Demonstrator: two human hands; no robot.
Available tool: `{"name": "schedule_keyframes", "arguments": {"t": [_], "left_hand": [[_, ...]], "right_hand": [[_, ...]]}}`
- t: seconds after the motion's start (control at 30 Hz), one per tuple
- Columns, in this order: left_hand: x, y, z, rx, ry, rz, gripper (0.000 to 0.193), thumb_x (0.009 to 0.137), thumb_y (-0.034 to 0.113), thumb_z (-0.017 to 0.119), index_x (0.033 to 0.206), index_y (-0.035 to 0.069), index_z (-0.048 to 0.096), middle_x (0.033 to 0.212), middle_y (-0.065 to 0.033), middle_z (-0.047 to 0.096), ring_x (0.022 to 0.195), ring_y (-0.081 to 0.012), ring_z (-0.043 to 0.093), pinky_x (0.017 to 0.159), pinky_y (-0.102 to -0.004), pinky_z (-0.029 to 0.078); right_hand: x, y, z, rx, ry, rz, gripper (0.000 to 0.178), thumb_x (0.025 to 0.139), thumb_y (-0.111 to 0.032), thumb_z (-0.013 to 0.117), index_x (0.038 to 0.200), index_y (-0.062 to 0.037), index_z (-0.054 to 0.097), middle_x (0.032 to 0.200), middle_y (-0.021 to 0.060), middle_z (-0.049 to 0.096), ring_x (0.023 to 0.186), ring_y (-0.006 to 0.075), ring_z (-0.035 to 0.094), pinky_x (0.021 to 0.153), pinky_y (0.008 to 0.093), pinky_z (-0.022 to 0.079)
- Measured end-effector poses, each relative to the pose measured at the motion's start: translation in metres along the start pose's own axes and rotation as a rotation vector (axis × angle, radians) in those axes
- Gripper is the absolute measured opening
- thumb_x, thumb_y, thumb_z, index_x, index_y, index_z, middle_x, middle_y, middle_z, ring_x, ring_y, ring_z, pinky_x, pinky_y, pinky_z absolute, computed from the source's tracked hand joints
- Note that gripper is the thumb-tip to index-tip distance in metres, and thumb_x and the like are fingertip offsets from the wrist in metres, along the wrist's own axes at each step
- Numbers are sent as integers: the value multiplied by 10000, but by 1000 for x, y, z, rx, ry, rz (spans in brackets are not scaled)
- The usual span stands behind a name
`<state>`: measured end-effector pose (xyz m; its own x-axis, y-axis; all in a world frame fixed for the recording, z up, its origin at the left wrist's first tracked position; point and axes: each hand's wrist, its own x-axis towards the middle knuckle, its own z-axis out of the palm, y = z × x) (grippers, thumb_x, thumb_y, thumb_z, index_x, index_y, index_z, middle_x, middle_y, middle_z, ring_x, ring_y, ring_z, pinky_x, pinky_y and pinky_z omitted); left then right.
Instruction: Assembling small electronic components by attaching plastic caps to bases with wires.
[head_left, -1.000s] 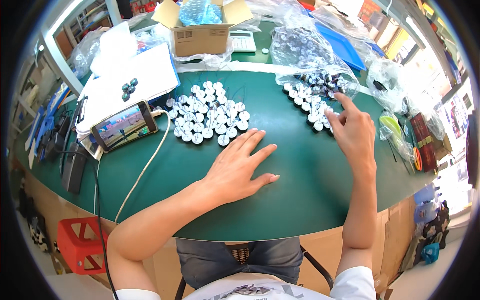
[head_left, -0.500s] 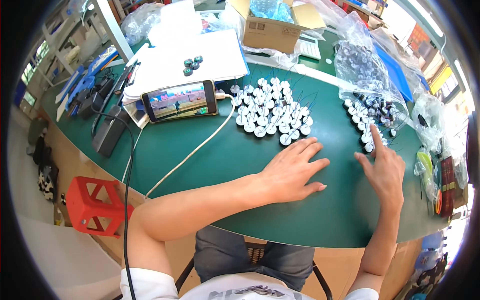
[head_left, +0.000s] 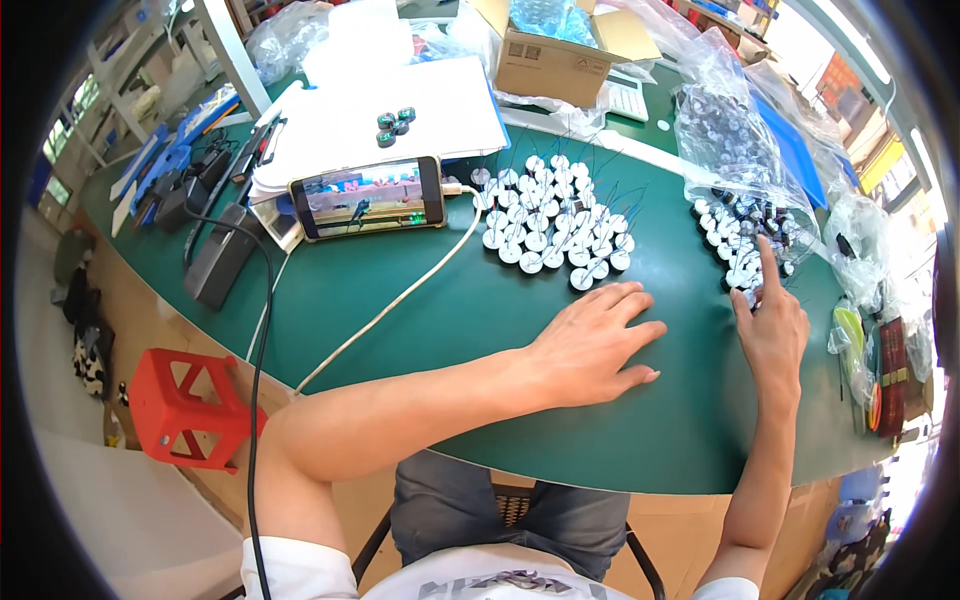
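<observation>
My left hand (head_left: 598, 345) lies palm down on the green table with its fingers spread, holding nothing. Just beyond its fingertips is a broad cluster of small round parts (head_left: 536, 242), white-topped with dark sides and thin wires. Over on the right, my right hand (head_left: 776, 325) reaches to a second, narrower group of the same white-topped parts (head_left: 737, 277). Its index finger stretches along the group's right side and its thumb is by the near end; the other fingers are bent. No held part can be seen in it.
A clear plastic bag (head_left: 725, 140) full of similar parts lies behind the right group. A lit phone (head_left: 368, 200) leans against white papers (head_left: 455, 105), its white cable (head_left: 400, 300) crossing the table. An open cardboard box (head_left: 550, 70) stands behind. A red stool (head_left: 190, 410) is left.
My right thumb has come in closer to the index finger and the near parts, and the index finger has shifted slightly right. My left hand stays nearly still. The view has shifted slightly.
</observation>
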<state>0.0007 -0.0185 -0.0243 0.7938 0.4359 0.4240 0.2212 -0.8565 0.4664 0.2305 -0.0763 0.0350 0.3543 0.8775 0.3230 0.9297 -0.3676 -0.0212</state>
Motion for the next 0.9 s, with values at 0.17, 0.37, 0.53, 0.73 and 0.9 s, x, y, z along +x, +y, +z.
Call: {"name": "schedule_keyframes", "arguments": {"t": [0.17, 0.37, 0.53, 0.73, 0.9], "left_hand": [[7, 8, -12, -404, 33, -169, 471, 858, 261, 687, 1241, 31, 537, 1201, -154, 562, 1136, -275, 552, 928, -389, 487], [16, 8, -16, -859, 10, -289, 509, 887, 178, 677, 1313, -2, 465, 1121, -100, 627, 956, -175, 635, 838, -316, 534], [13, 8, -14, -1088, 15, -403, 523, 894, 176, 671, 1330, -9, 448, 1135, -96, 632, 987, -143, 613, 847, -301, 519], [16, 3, -16, -1324, 42, -462, 582, 907, 156, 653, 1406, 26, 381, 1197, -147, 610, 1024, -179, 612, 894, -322, 500], [13, 6, -21, -1408, 124, -440, 632, 900, 134, 655, 1439, 75, 330, 1281, -158, 551, 1051, -211, 623, 914, -348, 502]], "right_hand": [[-20, -27, -6, 542, 221, -264, 727, 773, -76, 739, 1416, -155, 411, 763, 74, 638, 589, 181, 620, 554, 318, 501], [-38, -47, 21, 626, 290, -740, 804, 628, 7, 772, 1360, -46, 444, 842, 85, 653, 674, 243, 632, 569, 328, 508], [-36, -52, 22, 592, 390, -815, 838, 613, 6, 788, 1365, -39, 421, 873, 86, 655, 716, 249, 632, 556, 325, 502], [-37, -54, 24, 829, 288, -580, 905, 645, 6, 806, 1415, -55, 334, 997, 104, 636, 883, 241, 616, 626, 317, 520], [-38, -58, 23, 1019, 342, -457, 822, 638, -6, 814, 1350, -57, 408, 1177, 141, 542, 989, 269, 574, 711, 335, 516]]}}
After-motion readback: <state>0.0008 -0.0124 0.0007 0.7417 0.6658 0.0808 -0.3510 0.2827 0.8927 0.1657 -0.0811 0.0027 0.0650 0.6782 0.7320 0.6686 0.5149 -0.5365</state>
